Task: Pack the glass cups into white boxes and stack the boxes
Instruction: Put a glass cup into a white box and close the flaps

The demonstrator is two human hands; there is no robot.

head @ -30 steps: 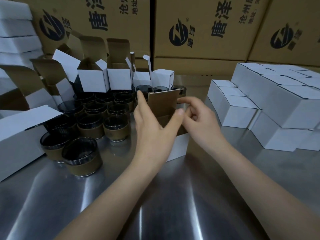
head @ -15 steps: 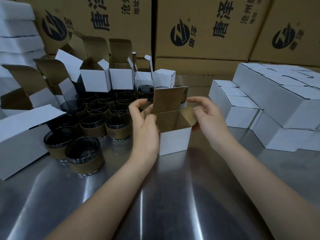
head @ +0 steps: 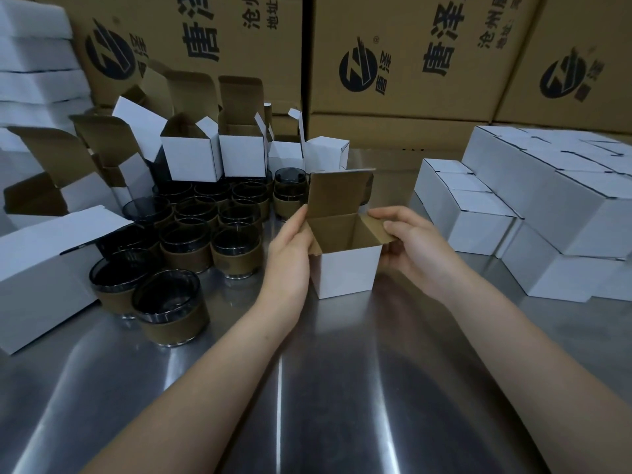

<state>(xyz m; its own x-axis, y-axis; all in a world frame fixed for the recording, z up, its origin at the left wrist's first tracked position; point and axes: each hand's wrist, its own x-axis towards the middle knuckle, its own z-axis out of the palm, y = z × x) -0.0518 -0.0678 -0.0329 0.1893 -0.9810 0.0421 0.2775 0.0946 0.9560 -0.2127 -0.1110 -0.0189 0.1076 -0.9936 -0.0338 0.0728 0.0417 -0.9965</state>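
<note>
Head view of a steel tabletop (head: pixel 307 388) during packing. A single white box (head: pixel 345 268) stands upright near the middle of the tabletop, its brown interior exposed and no cup visible inside. Its rear lid flap stands vertical, and the two side flaps are folded outward.

The left hand (head: pixel 290 254) lies flat against the box's left wall. Its fingers are extended, and the uppermost one reaches the edge of the left flap. The right hand (head: pixel 417 248) is on the opposite side, with curled fingers and thumb pinching the right side flap and bending it outward and down.

The glass cups (head: pixel 236 251) are dark tumblers with brown sleeves, standing upright in a dense cluster left of the box and towards the tabletop's left edge. The nearest cup (head: pixel 170 309) stands at the front of the group. Behind the cluster, along the far edge, is a row of empty boxes (head: pixel 189 159) with lids raised. A larger flat carton (head: pixel 44 265), white and closed, lies at the left edge, just beside the front cups.

The closed white boxes (head: pixel 533 206) are stacked in stepped tiers at the tabletop's right edge, well apart from the cups. Brown printed cartons (head: pixel 410 63) form a wall beyond the far edge.
</note>
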